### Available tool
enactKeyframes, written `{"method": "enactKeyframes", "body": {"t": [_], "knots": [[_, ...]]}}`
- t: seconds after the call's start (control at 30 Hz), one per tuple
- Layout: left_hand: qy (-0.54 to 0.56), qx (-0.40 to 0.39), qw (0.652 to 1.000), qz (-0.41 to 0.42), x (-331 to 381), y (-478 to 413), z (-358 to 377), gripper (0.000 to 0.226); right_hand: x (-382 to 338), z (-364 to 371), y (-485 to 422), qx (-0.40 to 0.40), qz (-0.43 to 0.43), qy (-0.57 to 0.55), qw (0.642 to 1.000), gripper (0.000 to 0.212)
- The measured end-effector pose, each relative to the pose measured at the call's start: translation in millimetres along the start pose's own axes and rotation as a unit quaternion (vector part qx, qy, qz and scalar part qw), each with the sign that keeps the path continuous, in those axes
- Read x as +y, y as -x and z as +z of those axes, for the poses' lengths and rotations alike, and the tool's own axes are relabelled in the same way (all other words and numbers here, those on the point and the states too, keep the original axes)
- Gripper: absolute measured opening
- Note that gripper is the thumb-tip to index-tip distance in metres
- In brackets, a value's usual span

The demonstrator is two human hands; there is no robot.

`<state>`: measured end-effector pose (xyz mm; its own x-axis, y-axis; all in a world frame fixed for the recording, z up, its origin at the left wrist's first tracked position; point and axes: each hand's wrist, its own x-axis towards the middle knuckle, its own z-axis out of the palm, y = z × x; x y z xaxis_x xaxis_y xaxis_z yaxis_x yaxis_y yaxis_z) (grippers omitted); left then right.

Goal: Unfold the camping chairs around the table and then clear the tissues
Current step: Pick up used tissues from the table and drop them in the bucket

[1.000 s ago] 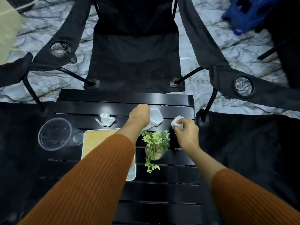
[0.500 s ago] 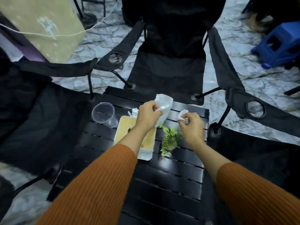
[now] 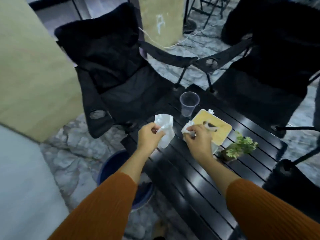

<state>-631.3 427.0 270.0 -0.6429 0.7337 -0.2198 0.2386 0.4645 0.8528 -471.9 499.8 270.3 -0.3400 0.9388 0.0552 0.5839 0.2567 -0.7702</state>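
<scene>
The left hand (image 3: 150, 138) has its fingers curled round a large tissue (image 3: 165, 129), which sticks up and hangs from the fist over the left edge of the black table (image 3: 190, 179). Just to its right, the right hand (image 3: 199, 140) pinches a small tissue (image 3: 187, 129) above the near corner of the yellow tray (image 3: 216, 130). A third tissue (image 3: 210, 111) lies at the tray's far edge, beyond the right hand and beside the plastic cup (image 3: 188, 104). An unfolded camping chair (image 3: 112, 75) stands at the far left.
</scene>
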Motion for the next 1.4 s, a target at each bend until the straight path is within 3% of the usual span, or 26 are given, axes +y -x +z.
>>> {"method": "enactKeyframes", "body": {"t": [0.27, 0.5, 0.6, 0.7, 0.87, 1.23, 1.4], "knots": [[-0.003, 0.100, 0.987, -0.125, -154.8, 42.2, -102.7, 0.015, -45.8, 147.6, 75.3, -0.170, -0.034, -0.032, 0.984, 0.003], [-0.101, 0.113, 0.964, -0.217, -265.1, 58.7, -102.9, 0.006, -23.7, 243.0, 121.2, -0.301, -0.006, 0.025, 0.953, 0.006], [-0.107, 0.071, 0.962, -0.240, -291.2, 61.8, -93.2, 0.020, -11.7, 262.5, 126.1, -0.387, 0.050, 0.065, 0.918, 0.027], [-0.118, -0.051, 0.963, -0.235, -303.2, 66.5, -87.1, 0.039, -3.1, 264.3, 128.0, -0.454, 0.059, 0.095, 0.884, 0.045], [-0.123, -0.084, 0.959, -0.239, -296.1, 65.6, -93.4, 0.074, -3.7, 237.0, 118.9, -0.429, 0.090, 0.053, 0.897, 0.050], [-0.051, -0.012, 0.998, -0.047, -127.6, 12.5, -50.5, 0.069, -28.8, 94.1, 49.6, -0.284, 0.036, -0.064, 0.956, 0.050], [-0.027, -0.020, 0.999, 0.030, -33.7, -26.8, 4.3, 0.074, -9.6, 6.3, -7.0, -0.156, 0.026, -0.079, 0.984, 0.043]]}}
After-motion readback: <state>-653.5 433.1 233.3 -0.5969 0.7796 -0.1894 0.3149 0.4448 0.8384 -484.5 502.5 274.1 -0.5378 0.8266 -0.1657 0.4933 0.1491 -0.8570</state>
